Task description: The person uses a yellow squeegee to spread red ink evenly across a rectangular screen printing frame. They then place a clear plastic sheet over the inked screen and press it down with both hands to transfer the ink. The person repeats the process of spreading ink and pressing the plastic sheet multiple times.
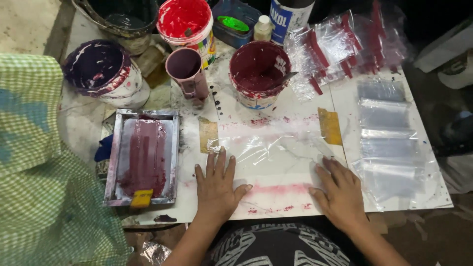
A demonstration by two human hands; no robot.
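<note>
A print workshop: ink tubs (258,74) ring a stained printing screen (144,157).

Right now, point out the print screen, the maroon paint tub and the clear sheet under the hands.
print screen (144,157), head view, on its paint-smeared mesh.
maroon paint tub (258,72), head view, on the paint inside.
clear sheet (276,148), head view, on its bare middle between the hands.

Bright overhead light falls on the white board (276,197) at the frame's centre, throwing glare off the clear plastic sheet (266,148) (streaky white highlights). The upper right and lower edges sink into deep shadow. The green checked cloth (44,172) at left is soft, out of focus.
</note>
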